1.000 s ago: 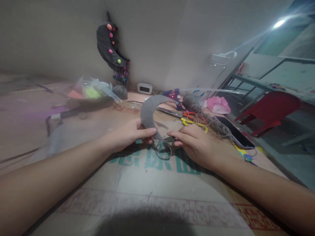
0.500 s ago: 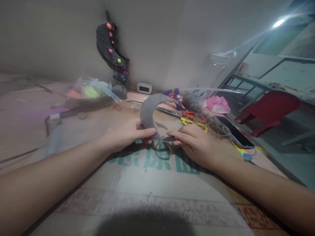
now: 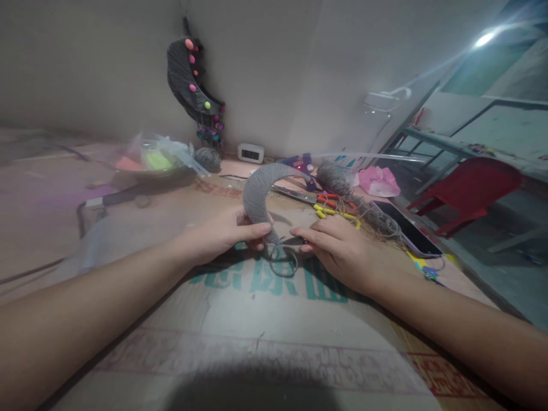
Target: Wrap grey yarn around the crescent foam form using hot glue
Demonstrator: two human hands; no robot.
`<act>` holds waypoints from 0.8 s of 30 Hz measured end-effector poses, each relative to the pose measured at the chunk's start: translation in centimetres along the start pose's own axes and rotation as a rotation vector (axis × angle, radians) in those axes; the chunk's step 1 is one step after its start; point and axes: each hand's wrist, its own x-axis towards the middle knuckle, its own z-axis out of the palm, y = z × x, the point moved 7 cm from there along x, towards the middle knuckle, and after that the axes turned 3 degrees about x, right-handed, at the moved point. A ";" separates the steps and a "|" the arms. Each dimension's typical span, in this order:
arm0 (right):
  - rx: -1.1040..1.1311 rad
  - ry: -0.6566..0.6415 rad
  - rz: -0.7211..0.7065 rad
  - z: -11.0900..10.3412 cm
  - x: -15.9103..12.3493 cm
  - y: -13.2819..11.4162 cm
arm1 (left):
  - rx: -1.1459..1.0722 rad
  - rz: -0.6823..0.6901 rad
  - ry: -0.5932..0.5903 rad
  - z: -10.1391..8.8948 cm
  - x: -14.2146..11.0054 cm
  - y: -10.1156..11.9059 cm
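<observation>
My left hand point(image 3: 240, 231) is closed, with thumb and fingers pinching the lower part of a crescent point(image 3: 257, 197) wrapped in grey yarn. The crescent stands upright, its upper tip curving to the right. A loop of grey yarn point(image 3: 283, 264) hangs at its lower tip. My right hand point(image 3: 336, 245) is closed around a small dark pointed tool point(image 3: 293, 241), whose exact kind I cannot make out. The tool points left at the crescent's lower tip, by the yarn loop; whether it touches is unclear.
Orange-handled and yellow-handled scissors point(image 3: 338, 212), tangled grey yarn point(image 3: 381, 221) and a phone point(image 3: 406, 228) lie at the right. Behind are a glue gun point(image 3: 303, 163), a small clock point(image 3: 250, 153) and a bowl point(image 3: 149, 173). A decorated dark crescent point(image 3: 182, 71) hangs on the wall.
</observation>
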 end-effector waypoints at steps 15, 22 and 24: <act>0.045 0.140 -0.027 -0.2 -0.5 0.3 | -0.037 0.020 -0.025 0.2 0.0 0.2; 0.044 0.140 -0.039 -0.1 -0.4 0.2 | -0.039 -0.005 -0.005 0.1 0.0 0.1; 0.061 0.118 -0.024 -0.2 -0.4 0.1 | -0.040 -0.011 -0.003 0.1 0.0 0.0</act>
